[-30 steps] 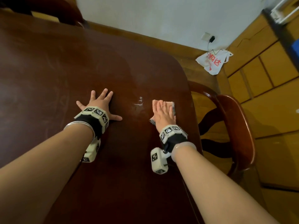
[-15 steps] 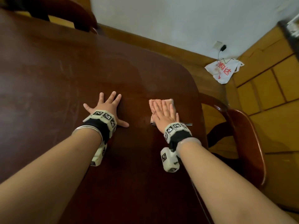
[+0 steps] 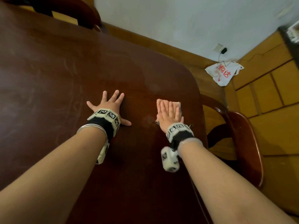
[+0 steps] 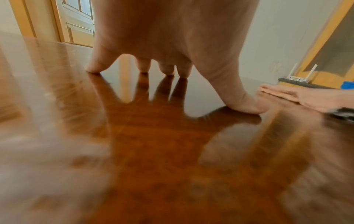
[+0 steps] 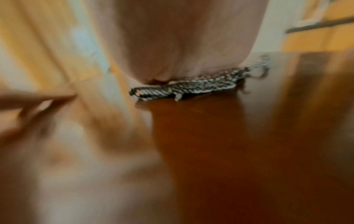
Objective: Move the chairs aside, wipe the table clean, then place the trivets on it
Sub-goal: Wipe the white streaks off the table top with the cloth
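We press our right hand (image 3: 169, 113) flat on the soft pink cloth (image 3: 168, 102) near the table's (image 3: 64, 78) right edge; limp and light, it bunches unless pinned under the palm. Our left hand (image 3: 107, 105) braces, fingers spread.

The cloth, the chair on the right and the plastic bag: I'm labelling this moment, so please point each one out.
cloth (image 3: 175, 102), head view, on the bare pink far edge beyond the fingers.
chair (image 3: 249, 143), head view, on its curved back rail.
plastic bag (image 3: 224, 73), head view, on its printed middle.
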`<state>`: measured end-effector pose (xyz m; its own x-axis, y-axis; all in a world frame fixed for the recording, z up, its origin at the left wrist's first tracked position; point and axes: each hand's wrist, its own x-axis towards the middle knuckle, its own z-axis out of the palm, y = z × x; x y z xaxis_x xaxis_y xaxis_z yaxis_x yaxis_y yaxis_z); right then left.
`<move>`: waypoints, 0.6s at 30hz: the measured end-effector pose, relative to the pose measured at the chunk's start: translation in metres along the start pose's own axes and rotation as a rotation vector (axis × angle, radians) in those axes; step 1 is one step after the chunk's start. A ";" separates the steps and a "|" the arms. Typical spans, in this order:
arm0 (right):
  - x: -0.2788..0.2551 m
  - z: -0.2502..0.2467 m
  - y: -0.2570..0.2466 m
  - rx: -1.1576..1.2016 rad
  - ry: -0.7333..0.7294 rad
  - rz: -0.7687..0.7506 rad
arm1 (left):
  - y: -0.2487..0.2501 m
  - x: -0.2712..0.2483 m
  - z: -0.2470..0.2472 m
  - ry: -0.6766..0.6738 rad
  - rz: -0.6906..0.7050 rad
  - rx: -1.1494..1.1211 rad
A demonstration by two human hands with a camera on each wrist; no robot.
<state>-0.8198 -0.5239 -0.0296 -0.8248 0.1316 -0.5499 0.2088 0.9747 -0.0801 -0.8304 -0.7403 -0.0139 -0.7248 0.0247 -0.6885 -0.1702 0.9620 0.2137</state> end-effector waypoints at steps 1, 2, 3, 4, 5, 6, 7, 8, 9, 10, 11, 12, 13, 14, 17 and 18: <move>0.007 -0.001 -0.016 0.040 -0.009 0.028 | 0.000 0.000 0.000 -0.001 -0.001 0.000; 0.009 -0.001 -0.033 0.054 -0.029 0.009 | 0.000 0.000 0.000 -0.002 -0.002 0.001; 0.007 0.002 -0.047 0.038 -0.049 -0.055 | 0.001 0.001 0.001 -0.003 -0.005 0.001; 0.001 0.007 -0.054 -0.005 -0.067 -0.144 | 0.001 0.001 0.000 -0.003 -0.009 0.002; -0.008 0.012 -0.055 -0.057 -0.082 -0.232 | 0.001 0.001 0.000 -0.006 -0.013 0.002; -0.017 0.015 -0.047 -0.098 -0.086 -0.298 | 0.001 0.001 0.000 -0.009 -0.015 -0.001; -0.022 0.018 -0.033 -0.123 -0.075 -0.335 | 0.003 0.001 0.000 -0.007 -0.016 -0.008; -0.026 0.017 -0.018 -0.134 -0.059 -0.339 | 0.004 0.001 -0.001 0.000 -0.017 -0.017; -0.026 0.013 -0.004 -0.129 -0.045 -0.310 | 0.005 0.001 -0.001 0.008 -0.017 -0.027; -0.022 0.006 0.006 -0.106 -0.033 -0.253 | 0.007 0.001 -0.001 0.018 -0.015 -0.034; -0.015 -0.002 0.009 -0.065 -0.024 -0.181 | 0.008 0.002 -0.002 0.031 -0.012 -0.037; -0.005 -0.011 0.005 -0.014 -0.019 -0.102 | 0.009 0.005 -0.004 0.042 -0.008 -0.039; 0.005 -0.019 -0.004 0.039 -0.019 -0.029 | 0.009 0.009 -0.006 0.047 -0.005 -0.041; 0.015 -0.025 -0.018 0.080 -0.023 0.024 | 0.010 0.013 -0.010 0.048 -0.003 -0.043; 0.034 -0.029 -0.062 0.076 -0.045 -0.014 | 0.015 0.025 -0.020 0.056 -0.002 -0.041; 0.035 -0.026 -0.072 0.041 -0.055 -0.085 | 0.017 0.029 -0.022 0.059 -0.004 -0.036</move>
<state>-0.8777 -0.5850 -0.0214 -0.8103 0.0376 -0.5848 0.1617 0.9735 -0.1615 -0.8690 -0.7287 -0.0153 -0.7622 0.0038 -0.6473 -0.1961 0.9516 0.2365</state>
